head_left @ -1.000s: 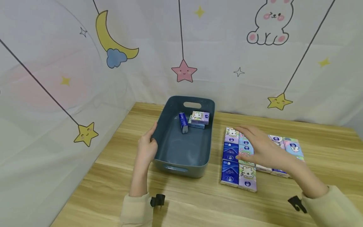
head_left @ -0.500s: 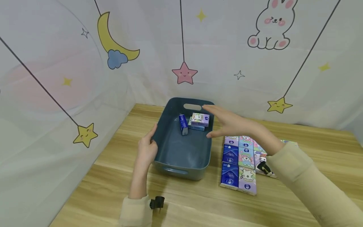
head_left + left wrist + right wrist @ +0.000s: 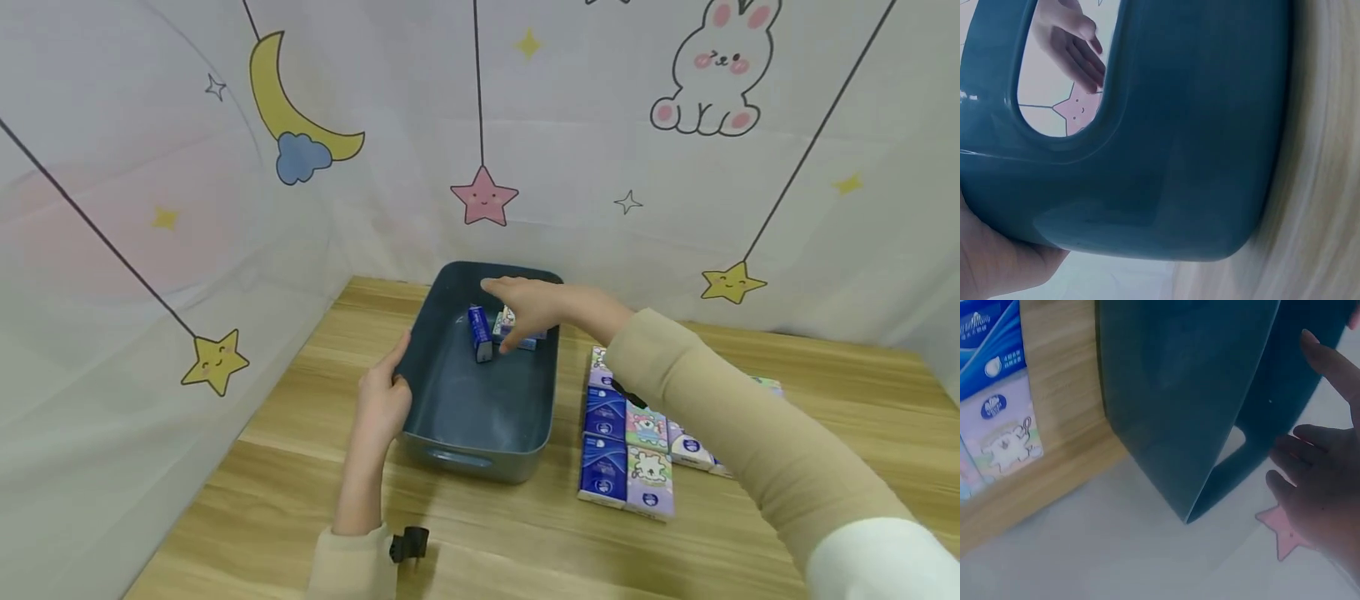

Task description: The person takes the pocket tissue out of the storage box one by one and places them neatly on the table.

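Observation:
My left hand (image 3: pixel 382 402) rests against the outer left side of a dark teal plastic bin (image 3: pixel 480 400), its index finger stretched along the wall. In the left wrist view, part of that hand (image 3: pixel 1004 262) touches the bin's side. Above the bin's far right part is my right hand (image 3: pixel 528 304), thumb and fingers spread, with nothing visible between them. Beneath it, a light-blue tissue pack (image 3: pixel 525 342) and the pack on top are partly hidden. A dark-blue tissue pack (image 3: pixel 480 335) lies beside them on the bin floor. The right wrist view shows the fingers apart.
Right of the bin, several tissue packs lie in rows on the wooden table (image 3: pixel 495 542), among them a blue pack (image 3: pixel 602 471) and a purple pack (image 3: pixel 649 479). My right sleeve (image 3: pixel 735 425) hides some. A printed white curtain (image 3: pixel 562 150) stands behind.
My right hand has moved left from over the rows of tissue packs to above the packs in the bin. The left hand stays at the bin's side.

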Motion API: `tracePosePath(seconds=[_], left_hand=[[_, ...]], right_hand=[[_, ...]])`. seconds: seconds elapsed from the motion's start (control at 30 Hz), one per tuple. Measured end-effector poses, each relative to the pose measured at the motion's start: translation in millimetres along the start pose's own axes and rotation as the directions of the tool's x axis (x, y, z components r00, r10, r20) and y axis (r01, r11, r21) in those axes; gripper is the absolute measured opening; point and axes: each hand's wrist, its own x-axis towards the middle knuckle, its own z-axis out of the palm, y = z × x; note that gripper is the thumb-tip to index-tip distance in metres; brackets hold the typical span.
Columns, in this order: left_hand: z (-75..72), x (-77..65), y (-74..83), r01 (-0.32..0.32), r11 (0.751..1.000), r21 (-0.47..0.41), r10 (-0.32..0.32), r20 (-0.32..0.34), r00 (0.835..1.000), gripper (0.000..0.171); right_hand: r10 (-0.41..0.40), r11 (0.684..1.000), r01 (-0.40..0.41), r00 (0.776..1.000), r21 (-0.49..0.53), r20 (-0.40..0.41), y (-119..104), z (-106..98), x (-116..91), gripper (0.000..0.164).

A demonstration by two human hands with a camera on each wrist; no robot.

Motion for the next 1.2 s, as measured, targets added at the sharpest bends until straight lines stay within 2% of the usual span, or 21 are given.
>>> tracePosePath(seconds=[0.17, 0.33, 0.57, 0.63, 0.8, 1.0, 1.2], left_hand=[[1.9, 2.0, 1.8, 0.005, 1.000, 0.002, -0.005, 0.005, 1.000, 0.067], [2.1, 0.5, 1.5, 0.002, 1.000, 0.016, -0.002, 0.001, 1.000, 0.066], [3.1, -0.2, 3.2, -0.027, 1.000, 0.014, 0.027, -0.036, 0.999, 0.067], [2.7, 0.1, 3.1, -0.022, 1.000, 0.017, 0.023, -0.035, 0.999, 0.067], [2.6, 0.7, 3.8, -0.003, 1.000, 0.023, 0.004, -0.017, 1.000, 0.067], [4.3, 2.1, 3.0, -0.013, 1.000, 0.024, 0.014, -0.037, 0.999, 0.067], [3.7, 1.3, 0.1, -0.008, 1.000, 0.027, 0.009, -0.041, 0.999, 0.068]], right_hand=[[0.034, 0.991, -0.025, 0.997, -0.134, 0.066, -8, 0, 23, 0.098], [0.055, 0.976, -0.031, 0.992, -0.214, 0.110, -16, 5, 42, 0.099], [0.086, 0.974, -0.050, 0.984, -0.222, 0.158, -22, 16, 62, 0.101], [0.094, 0.966, -0.048, 0.981, -0.255, 0.170, -23, 19, 67, 0.100], [0.115, 0.929, -0.048, 0.980, -0.367, 0.161, -22, 30, 76, 0.097], [0.118, 0.903, -0.056, 0.985, -0.425, 0.122, -22, 38, 78, 0.093], [0.066, 0.856, -0.013, 0.994, -0.517, 0.085, -21, 44, 80, 0.084]])
